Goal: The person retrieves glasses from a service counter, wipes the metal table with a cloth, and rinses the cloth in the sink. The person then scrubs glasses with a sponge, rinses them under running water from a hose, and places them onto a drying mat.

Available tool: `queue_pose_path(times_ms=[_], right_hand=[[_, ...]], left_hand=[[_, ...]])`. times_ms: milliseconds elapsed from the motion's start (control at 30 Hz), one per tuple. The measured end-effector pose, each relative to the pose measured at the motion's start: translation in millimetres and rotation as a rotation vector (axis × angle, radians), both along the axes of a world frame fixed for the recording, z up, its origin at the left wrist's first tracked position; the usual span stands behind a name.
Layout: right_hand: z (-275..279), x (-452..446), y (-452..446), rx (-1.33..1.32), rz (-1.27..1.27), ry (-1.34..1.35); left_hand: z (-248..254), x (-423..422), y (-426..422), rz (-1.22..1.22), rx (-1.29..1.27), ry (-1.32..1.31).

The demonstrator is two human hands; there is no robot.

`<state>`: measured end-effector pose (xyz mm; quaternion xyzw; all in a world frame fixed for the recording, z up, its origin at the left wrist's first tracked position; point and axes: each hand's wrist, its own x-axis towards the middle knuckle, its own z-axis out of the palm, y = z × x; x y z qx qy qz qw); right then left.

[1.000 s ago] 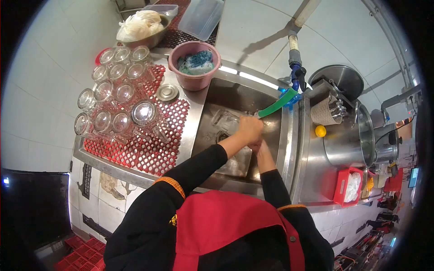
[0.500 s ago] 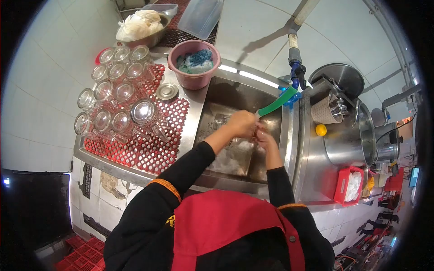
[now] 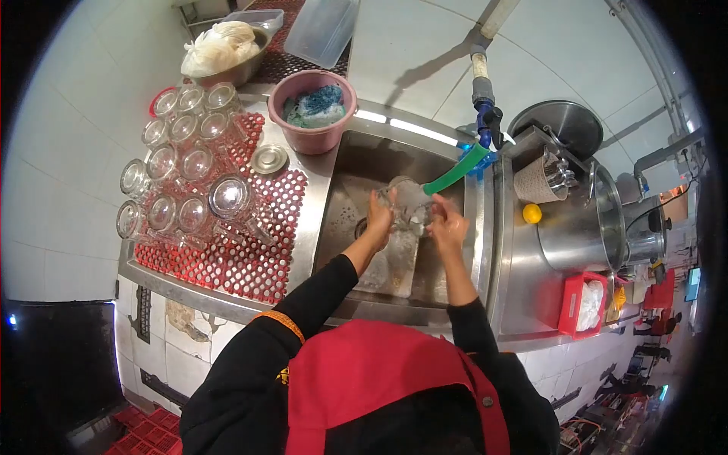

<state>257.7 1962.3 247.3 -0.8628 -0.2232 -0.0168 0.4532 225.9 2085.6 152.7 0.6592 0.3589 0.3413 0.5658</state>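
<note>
My left hand [image 3: 381,218] is over the sink [image 3: 444,284] with its fingers stretched upward and apart. Across from it, my right hand [image 3: 449,221] has its fingers spread just below the end of the green hose [image 3: 456,170]. Between the hands is a clear, glassy shape [image 3: 409,203], blurred by running water; I cannot tell whether it is glassware or splash, and neither hand visibly grips it. Water and pale suds lie on the sink bottom. The hose hangs from a blue tap [image 3: 485,121].
Several upturned glass mugs [image 3: 196,161] stand on a red perforated mat [image 3: 265,250] at the left, near a metal lid [image 3: 268,159]. Behind the sink is a pink bucket [image 3: 312,136] with scrubbers. A lemon-like yellow fruit [image 3: 532,214], a large pot [image 3: 580,227] and a red bin [image 3: 570,303] are right.
My hands were close together under the hose end; they have moved apart, the left one leftward, and the fingers have opened. The view has shifted slightly.
</note>
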Motion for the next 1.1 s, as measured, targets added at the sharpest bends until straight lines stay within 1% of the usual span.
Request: queue_pose_path(times_ms=[33,67,100,133,167,200,233,267,300,333,367,400,433,467,500,533,600,633,667,733,767,800,867,900,933,967,1000,1033,1067,1100], right_hand=[[-0.1,-11.1,-5.5,0.226,-0.070,0.304],[-9.6,-17.1,-12.8,0.226,-0.073,0.302],[-25.0,-21.6,-18.3,0.330,-0.010,0.264],[-39.8,-25.9,-25.1,0.432,0.052,0.227],[-45.4,-26.3,-34.8,0.429,0.119,0.387],[-48.7,-26.2,-40.9,0.432,0.115,0.383],[-52.6,-27.8,-47.8,0.391,0.204,0.340],[-51.0,-30.9,-50.4,0.348,0.292,0.300],[-49.7,-32.7,-51.3,0.349,0.285,0.302],[-48.1,-32.0,-51.0,0.534,0.259,0.491],[-45.4,-30.5,-48.9,0.721,0.229,0.677],[-44.7,-26.4,-46.4,0.723,0.226,0.676],[-43.3,-20.6,-42.6,0.710,0.153,0.669],[-41.8,-13.1,-37.7,0.697,0.081,0.662],[-35.6,-2.8,-28.4,0.796,0.097,0.624],[-28.4,7.1,-20.7,0.798,0.097,0.622],[-5.4,22.9,-3.0,0.502,0.004,0.735],[-6.4,33.2,4.7,0.427,0.048,0.853],[-3.7,36.8,11.0,0.428,0.047,0.853],[-0.7,38.7,26.3,-0.282,0.115,0.314],[8.5,29.1,33.2,-0.130,0.173,0.148],[-1.2,31.4,38.6,-0.132,0.178,0.151],[-25.1,38.4,50.7,-0.208,0.278,-0.476],[-1.8,30.0,54.4,-0.208,0.361,-0.340],[-6.9,28.0,55.7,-0.209,0.363,-0.342],[-12.7,24.0,56.2,-0.044,0.339,-0.331],[-18.0,21.4,56.8,0.123,0.310,-0.317],[-22.6,21.6,58.8,0.123,0.311,-0.318],[-22.1,18.8,61.7,0.405,0.255,0.021],[-21.0,16.6,62.8,0.680,0.188,0.364]], left_hand=[[18.1,-10.6,9.0,-0.428,-0.688,-0.217],[32.7,-16.6,14.1,-0.857,-1.374,-0.432],[29.7,-10.6,8.7,-0.800,-1.357,-0.364],[24.6,-10.8,6.5,-0.804,-1.360,-0.359],[40.7,-16.3,6.5,-0.741,-1.276,-0.330],[48.8,-17.1,7.2,-0.681,-1.188,-0.302],[50.1,-16.4,6.3,-0.685,-1.190,-0.298],[49.2,-16.2,4.9,-0.664,-0.927,-0.269],[48.5,-16.1,3.8,-0.637,-0.665,-0.239],[48.5,-13.7,4.2,-0.641,-0.666,-0.236],[54.8,-11.6,6.0,-0.622,-0.223,-0.224],[61.1,-10.7,6.4,-0.582,0.218,-0.209],[67.1,-12.0,4.8,-0.586,0.219,-0.210],[80.2,-15.0,3.3,-0.692,0.292,-0.222],[85.6,-16.4,1.7,-0.796,0.365,-0.234],[86.9,-17.3,1.3,-0.797,0.367,-0.235],[82.5,-18.9,1.4,-0.861,0.664,-0.129],[79.8,-18.3,1.4,-0.863,0.663,-0.128],[75.0,-15.7,2.1,-0.830,0.654,-0.174],[66.3,-8.6,6.8,-0.794,0.650,-0.222],[64.6,-6.7,9.7,-0.761,0.627,-0.272],[62.2,-6.6,12.4,-0.726,0.602,-0.319],[52.9,-4.6,17.7,-0.705,0.599,-0.302],[43.3,1.4,19.5,-0.693,0.369,-0.249],[33.8,7.5,21.0,-0.674,0.141,-0.198],[29.7,8.7,22.7,-0.671,0.138,-0.199],[25.0,8.3,24.9,-0.652,0.110,-0.133],[20.9,9.2,26.4,-0.633,0.083,-0.067],[14.2,9.6,24.8,-0.633,0.082,-0.065],[7.4,9.2,21.8,-0.554,0.057,0.047]])
